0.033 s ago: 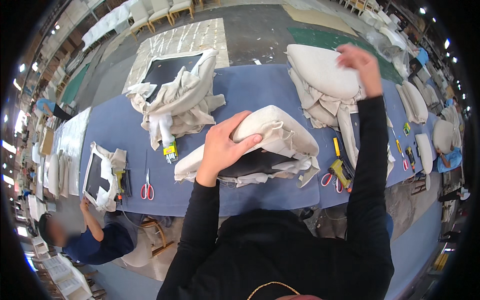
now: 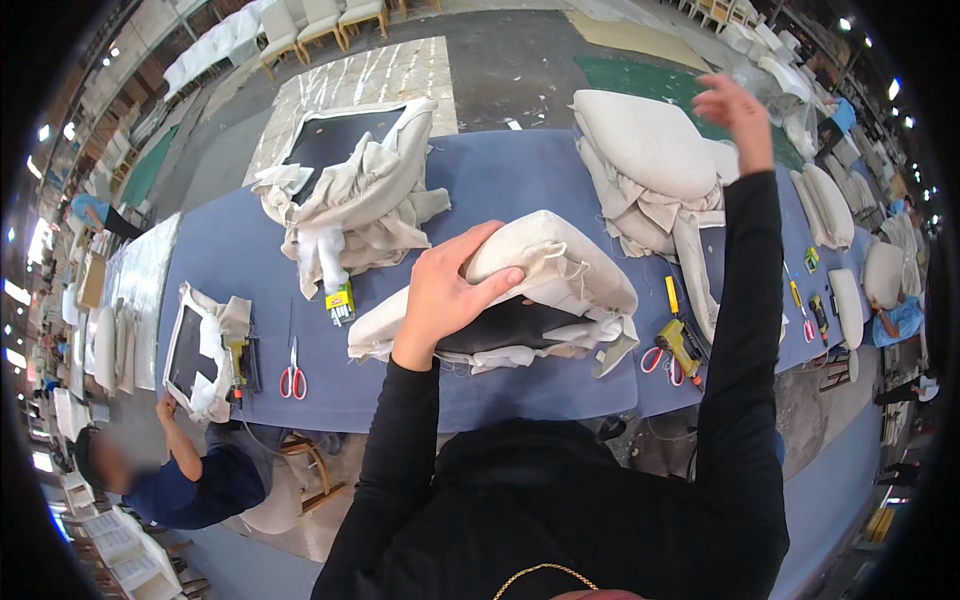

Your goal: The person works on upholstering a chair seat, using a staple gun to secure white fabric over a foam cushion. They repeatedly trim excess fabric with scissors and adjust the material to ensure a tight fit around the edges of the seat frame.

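Note:
My left hand [image 2: 455,290] grips the edge of a beige upholstered seat cushion [image 2: 545,240], its thumb and fingers spread over the fabric. The cushion is tilted up on the blue table, showing its black underside [image 2: 500,326] and loose cloth with white padding along the near edge. My right hand [image 2: 738,115] is raised at the far right with its fingers apart, holding nothing. It is nearest to a stack of beige cushions [image 2: 640,140] with loose cloth hanging below. Right of the tilted cushion lie a green staple gun [image 2: 682,350] and red-handled scissors [image 2: 652,362].
At the far left is a pile of beige covers and a black-based cushion [image 2: 350,135]. A yellow box [image 2: 340,302] and more scissors [image 2: 293,380] lie on the blue table [image 2: 500,165]. A co-worker [image 2: 190,485] works at the left on a small padded panel [image 2: 205,350].
My right hand has moved up and to the right, away from the cushion stack. My left hand and the tilted cushion have not visibly moved.

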The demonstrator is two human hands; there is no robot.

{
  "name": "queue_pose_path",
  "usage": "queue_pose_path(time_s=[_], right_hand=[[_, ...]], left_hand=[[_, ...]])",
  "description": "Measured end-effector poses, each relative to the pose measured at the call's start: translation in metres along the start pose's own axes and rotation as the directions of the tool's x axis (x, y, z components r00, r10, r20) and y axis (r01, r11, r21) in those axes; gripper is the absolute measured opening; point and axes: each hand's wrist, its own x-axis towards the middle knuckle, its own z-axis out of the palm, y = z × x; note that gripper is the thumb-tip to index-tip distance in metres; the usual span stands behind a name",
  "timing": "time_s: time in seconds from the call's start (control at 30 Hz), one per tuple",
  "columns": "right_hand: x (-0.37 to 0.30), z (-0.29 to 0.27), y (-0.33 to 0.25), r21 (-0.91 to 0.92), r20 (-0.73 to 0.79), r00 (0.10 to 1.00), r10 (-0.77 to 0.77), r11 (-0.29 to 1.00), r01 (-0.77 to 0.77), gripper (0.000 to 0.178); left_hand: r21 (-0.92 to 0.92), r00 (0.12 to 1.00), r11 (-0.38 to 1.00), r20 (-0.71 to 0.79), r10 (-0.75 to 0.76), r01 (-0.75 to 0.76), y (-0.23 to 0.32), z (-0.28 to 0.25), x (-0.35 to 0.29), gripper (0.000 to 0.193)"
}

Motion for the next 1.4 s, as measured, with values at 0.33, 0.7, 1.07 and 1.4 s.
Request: queue_pose_path(time_s=[0.33,0.7,1.07,1.4], right_hand=[[-0.208,0.113,-0.077,0.157,0.474,0.875,-0.094,0.987,0.020,0.062],[-0.260,0.163,-0.107,-0.123,0.440,0.863,-0.248,0.935,0.331,0.078],[-0.254,0.134,-0.095,-0.117,0.418,0.893,-0.168,0.965,0.236,0.082],[-0.239,0.114,-0.045,0.083,0.310,0.905,-0.291,0.957,0.279,0.074]], left_hand=[[0.016,0.941,0.941,-0.032,0.338,-0.338,0.024,-0.019,-0.029,0.058],[-0.983,0.667,0.078,0.172,0.725,0.168,0.120,0.016,-0.082,0.034],[-0.898,0.700,0.365,0.425,0.574,0.245,0.127,0.010,-0.071,0.055],[0.164,0.921,0.970,-0.318,0.226,-0.181,0.079,0.083,-0.042,0.043]])
